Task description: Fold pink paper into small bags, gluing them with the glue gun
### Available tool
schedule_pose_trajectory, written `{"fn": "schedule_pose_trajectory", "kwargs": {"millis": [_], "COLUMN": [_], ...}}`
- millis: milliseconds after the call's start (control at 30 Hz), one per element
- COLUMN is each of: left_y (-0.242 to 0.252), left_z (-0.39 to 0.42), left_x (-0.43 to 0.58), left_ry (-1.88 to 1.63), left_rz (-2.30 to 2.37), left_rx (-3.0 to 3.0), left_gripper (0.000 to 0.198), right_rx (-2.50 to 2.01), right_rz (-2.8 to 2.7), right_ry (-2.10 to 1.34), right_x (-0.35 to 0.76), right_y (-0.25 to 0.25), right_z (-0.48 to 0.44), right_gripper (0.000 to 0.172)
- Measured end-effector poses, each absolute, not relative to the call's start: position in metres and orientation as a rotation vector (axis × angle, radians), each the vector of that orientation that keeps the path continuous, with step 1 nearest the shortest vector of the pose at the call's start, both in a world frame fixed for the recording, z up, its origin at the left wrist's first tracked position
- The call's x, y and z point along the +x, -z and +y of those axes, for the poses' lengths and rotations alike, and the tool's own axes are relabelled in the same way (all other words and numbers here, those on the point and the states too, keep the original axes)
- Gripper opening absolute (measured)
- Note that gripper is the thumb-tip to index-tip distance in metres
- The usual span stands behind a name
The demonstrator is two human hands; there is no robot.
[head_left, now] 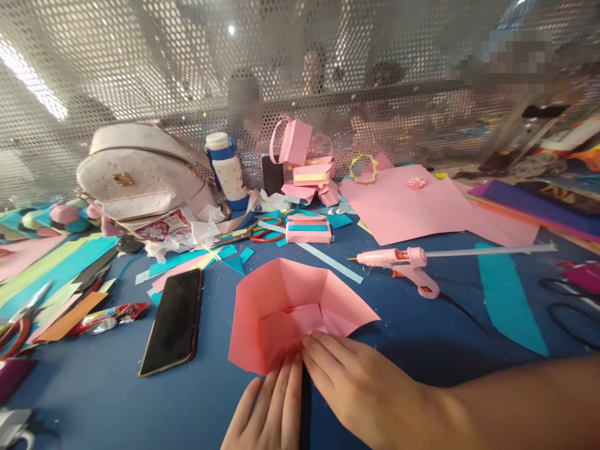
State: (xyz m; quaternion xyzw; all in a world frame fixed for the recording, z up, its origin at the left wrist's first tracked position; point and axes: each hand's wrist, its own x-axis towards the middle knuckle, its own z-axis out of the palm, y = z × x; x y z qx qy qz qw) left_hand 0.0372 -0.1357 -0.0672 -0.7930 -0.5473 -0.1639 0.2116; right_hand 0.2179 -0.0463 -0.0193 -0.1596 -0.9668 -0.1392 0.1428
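A folded sheet of pink paper (281, 281) stands as an open, many-sided box shape on the blue table, its walls flaring upward. Both hands are at its near side. My left hand (269, 406) has its fingers close together against the near edge, thumb hidden. Beside it, my right hand (356, 381) presses the near right part, its fingertips bent over the paper and touching near the left fingertips. Where the fingers meet, the paper's edge is covered. To the right lies a pink glue gun (412, 262) with a long clear glue stick in its back.
A black phone (173, 322) lies left of the paper. Behind are a small finished pink paper box (308, 229), red-handled scissors (267, 232), a white bottle (227, 169), a backpack (140, 169) and large pink sheets (403, 206). A teal strip (509, 300) is at right.
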Motion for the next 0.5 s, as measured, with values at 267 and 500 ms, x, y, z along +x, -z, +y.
{"fn": "schedule_pose_trajectory", "kwargs": {"millis": [267, 500], "left_y": [0.068, 0.078], "left_z": [-0.130, -0.121], "left_x": [0.058, 0.061], "left_ry": [0.527, 0.509], "left_rz": [-1.521, -1.502], "left_rx": [-2.165, -2.196], "left_gripper": [0.057, 0.060], "right_rx": [-0.544, -0.584], "right_rz": [-2.745, -2.663], "right_ry": [0.439, 0.511], "right_x": [0.211, 0.216], "right_y": [0.028, 0.041], "right_z": [-0.053, -0.054], "right_gripper": [0.057, 0.081]}}
